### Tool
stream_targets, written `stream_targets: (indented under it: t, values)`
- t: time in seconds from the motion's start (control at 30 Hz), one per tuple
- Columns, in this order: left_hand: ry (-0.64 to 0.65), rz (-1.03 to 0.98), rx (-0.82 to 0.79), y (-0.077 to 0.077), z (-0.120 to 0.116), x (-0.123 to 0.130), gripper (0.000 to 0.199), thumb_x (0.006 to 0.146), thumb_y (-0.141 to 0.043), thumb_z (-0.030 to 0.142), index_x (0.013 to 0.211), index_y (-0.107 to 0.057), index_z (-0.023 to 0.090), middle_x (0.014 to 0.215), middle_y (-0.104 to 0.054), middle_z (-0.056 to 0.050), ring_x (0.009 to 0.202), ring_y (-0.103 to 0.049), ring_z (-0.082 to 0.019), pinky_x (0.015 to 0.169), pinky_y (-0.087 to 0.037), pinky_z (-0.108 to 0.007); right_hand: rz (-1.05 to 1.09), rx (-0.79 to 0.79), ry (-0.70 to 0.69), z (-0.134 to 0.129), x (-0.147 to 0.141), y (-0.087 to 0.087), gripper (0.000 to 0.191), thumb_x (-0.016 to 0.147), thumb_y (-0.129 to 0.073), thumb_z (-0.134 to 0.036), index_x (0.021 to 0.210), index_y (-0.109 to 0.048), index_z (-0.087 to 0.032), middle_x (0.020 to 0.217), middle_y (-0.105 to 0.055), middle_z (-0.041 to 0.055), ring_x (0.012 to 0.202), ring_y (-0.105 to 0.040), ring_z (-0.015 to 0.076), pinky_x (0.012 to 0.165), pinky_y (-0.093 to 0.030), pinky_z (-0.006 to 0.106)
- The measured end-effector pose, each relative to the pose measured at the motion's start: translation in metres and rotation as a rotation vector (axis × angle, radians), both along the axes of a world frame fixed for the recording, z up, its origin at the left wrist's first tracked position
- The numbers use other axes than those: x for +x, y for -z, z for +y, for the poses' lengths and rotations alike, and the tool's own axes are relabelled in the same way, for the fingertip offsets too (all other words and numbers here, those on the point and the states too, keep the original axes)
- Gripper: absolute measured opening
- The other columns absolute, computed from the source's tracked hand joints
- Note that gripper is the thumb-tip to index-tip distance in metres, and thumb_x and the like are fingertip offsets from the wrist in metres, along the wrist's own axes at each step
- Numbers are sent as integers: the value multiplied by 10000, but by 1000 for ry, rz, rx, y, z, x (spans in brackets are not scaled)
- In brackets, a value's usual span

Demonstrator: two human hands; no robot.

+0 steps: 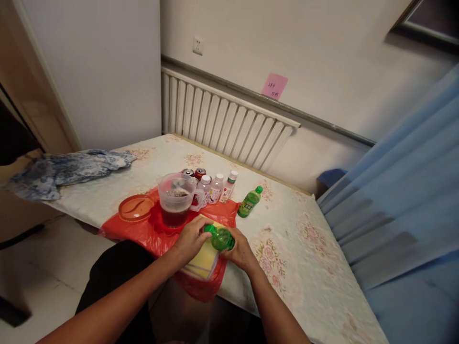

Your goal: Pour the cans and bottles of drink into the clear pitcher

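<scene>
A green plastic bottle (220, 239) lies tilted over the front of the table, its cap pointing left. My right hand (241, 251) is wrapped round the bottle's base end. At the other end, the fingers of my left hand (191, 237) are closed on the green cap (210, 230). Beneath the bottle is a yellow cloth (202, 262), spread on a red plastic bag (125, 232). Just beyond my left hand, a clear plastic pitcher (175, 203) with dark liquid and some foam stands in a red dish (155, 220).
An orange lid (136, 208) lies left of the pitcher. Behind it are two drink cans (200, 173) and several white-capped bottles (215, 188). Another green bottle (250, 201) stands to the right. A blue-white cloth (77, 172) lies at the left; a blue curtain (401, 191) hangs at the right.
</scene>
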State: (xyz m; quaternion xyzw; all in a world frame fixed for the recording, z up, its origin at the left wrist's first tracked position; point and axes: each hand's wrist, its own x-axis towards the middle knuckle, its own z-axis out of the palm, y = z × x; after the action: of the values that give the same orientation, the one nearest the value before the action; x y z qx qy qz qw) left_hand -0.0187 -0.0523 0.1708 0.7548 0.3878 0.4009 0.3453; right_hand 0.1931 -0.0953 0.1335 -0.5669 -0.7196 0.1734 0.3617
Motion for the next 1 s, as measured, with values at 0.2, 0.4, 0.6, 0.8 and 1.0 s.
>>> stream_targets:
  t: [0.2,0.4,0.6,0.8,1.0]
  values:
    - [-6,-54,-2,-3,8,8,388,756,-619,188,1139,-673,195,938,-679,-28,786,-601,-175,743,-505,-294,128,-72,-1,5,3,3,680,586,-775,-170,1254,-653,-199,1153,-691,86,1042,-665,275,950,-530,413]
    - [-35,-121,-1,9,19,11,435,764,-636,220,1198,-628,188,995,-693,-32,753,-617,-155,723,-527,-289,341,-131,-11,21,9,2,701,576,-812,-176,1259,-660,-224,1182,-710,56,1077,-655,267,977,-510,393]
    - [-84,83,18,74,26,4,242,879,-561,290,1064,-654,166,904,-685,-57,749,-648,-188,767,-546,-343,558,-172,92,63,14,-5,579,583,-809,-223,1146,-678,-210,1010,-750,5,897,-682,216,835,-548,326]
    - [-79,270,155,136,25,-1,221,949,-483,233,1108,-630,190,1031,-692,-84,967,-677,-227,868,-554,-361,591,-77,203,119,0,9,452,593,-789,-273,1024,-684,-189,968,-751,33,824,-670,203,787,-546,318]
    - [-90,412,320,162,19,-1,172,993,-472,242,1073,-620,211,1003,-683,-66,932,-659,-221,843,-557,-362,537,16,301,163,-16,30,477,612,-780,-306,1065,-676,-199,939,-752,19,810,-674,200,783,-556,320]
